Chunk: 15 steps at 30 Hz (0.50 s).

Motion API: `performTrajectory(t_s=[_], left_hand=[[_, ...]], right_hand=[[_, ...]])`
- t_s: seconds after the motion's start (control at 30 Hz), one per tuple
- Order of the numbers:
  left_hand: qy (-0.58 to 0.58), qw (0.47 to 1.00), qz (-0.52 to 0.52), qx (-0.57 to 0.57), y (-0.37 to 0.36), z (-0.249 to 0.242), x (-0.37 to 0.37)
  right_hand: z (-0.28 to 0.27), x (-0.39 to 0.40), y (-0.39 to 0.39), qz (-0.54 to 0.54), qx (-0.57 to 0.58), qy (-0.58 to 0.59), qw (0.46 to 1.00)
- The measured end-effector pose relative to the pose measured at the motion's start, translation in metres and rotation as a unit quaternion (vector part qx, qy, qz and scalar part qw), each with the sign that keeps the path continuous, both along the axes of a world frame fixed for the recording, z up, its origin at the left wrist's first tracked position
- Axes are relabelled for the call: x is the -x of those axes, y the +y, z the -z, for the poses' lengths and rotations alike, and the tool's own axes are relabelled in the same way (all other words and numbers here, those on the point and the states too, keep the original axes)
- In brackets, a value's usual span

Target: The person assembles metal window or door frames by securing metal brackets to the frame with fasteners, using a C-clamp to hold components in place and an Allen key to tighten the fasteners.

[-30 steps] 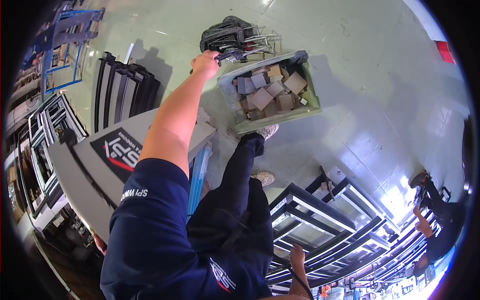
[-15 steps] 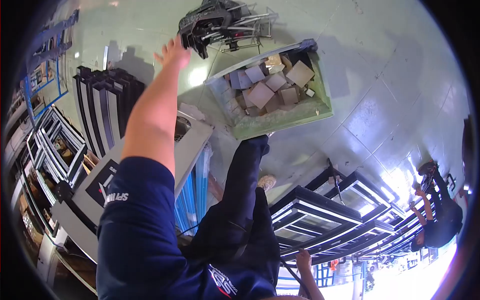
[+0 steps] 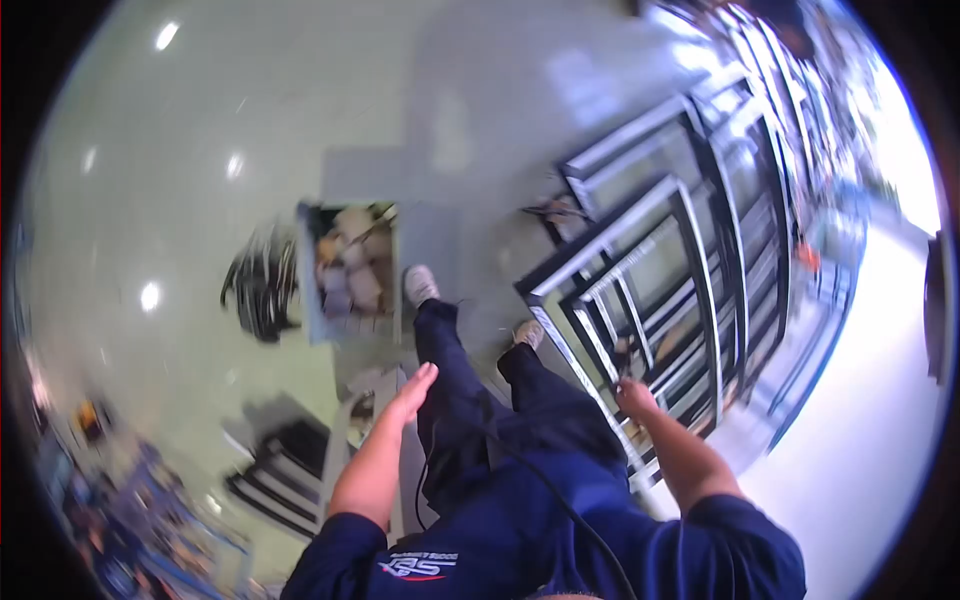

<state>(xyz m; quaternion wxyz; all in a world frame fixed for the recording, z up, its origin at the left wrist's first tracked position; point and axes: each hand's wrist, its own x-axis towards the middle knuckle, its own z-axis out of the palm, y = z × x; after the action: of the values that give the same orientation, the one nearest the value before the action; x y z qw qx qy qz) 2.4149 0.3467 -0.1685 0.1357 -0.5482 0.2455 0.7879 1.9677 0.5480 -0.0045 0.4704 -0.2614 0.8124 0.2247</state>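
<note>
A small white and red logo (image 3: 418, 567) is printed on the chest of the dark blue shirt (image 3: 520, 540), seen upside down; its letters are too blurred to be read with certainty. No other text, number or sign can be read.

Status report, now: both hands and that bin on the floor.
Left hand open, holding nothing. Right hand at the black frames, grip unclear. Bin of offcuts sits ahead of the feet, untouched.
</note>
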Motion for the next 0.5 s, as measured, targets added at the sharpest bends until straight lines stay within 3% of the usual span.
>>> performTrajectory(t_s=[0.03, 0.1, 0.17, 0.2, 0.23, 0.27, 0.33, 0.37, 0.43, 0.5], left_hand=[[-0.041, 0.991, 0.127, 0.028, -0.012, -0.039, 0.026], [0.012, 0.956, 0.272, 0.107, -0.010, -0.070, 0.053], [0.019, 0.930, 0.333, 0.156, 0.007, -0.078, 0.063], [0.028, 0.912, 0.367, 0.178, 0.007, -0.076, 0.069], [0.028, 0.890, 0.418, 0.182, 0.005, -0.086, 0.080], [0.009, 0.885, 0.419, 0.200, 0.010, -0.095, 0.089], [-0.028, 0.874, 0.437, 0.211, 0.021, -0.121, 0.121], [-0.093, 0.911, 0.377, 0.137, 0.031, -0.166, 0.157], [-0.157, 0.895, 0.400, 0.117, 0.035, -0.181, 0.199], [-0.099, 0.840, 0.509, 0.160, 0.034, -0.191, 0.235]], right_hand=[[-0.004, 0.001, 0.015, 0.016, 0.028, -0.008, 0.999], [-0.020, 0.001, 0.041, 0.100, 0.025, -0.018, 0.994], [-0.013, 0.006, 0.089, 0.160, 0.070, -0.048, 0.983], [0.007, 0.005, 0.128, 0.101, 0.144, -0.031, 0.984], [0.037, 0.005, 0.166, 0.111, 0.156, -0.008, 0.981], [0.021, 0.010, 0.176, 0.115, 0.108, -0.050, 0.986], [-0.003, 0.005, 0.226, 0.240, 0.178, 0.000, 0.954], [-0.004, 0.000, 0.257, 0.302, 0.218, 0.037, 0.927], [-0.015, -0.010, 0.309, 0.467, 0.218, 0.078, 0.853], [-0.011, -0.038, 0.361, 0.545, 0.241, 0.128, 0.793]])
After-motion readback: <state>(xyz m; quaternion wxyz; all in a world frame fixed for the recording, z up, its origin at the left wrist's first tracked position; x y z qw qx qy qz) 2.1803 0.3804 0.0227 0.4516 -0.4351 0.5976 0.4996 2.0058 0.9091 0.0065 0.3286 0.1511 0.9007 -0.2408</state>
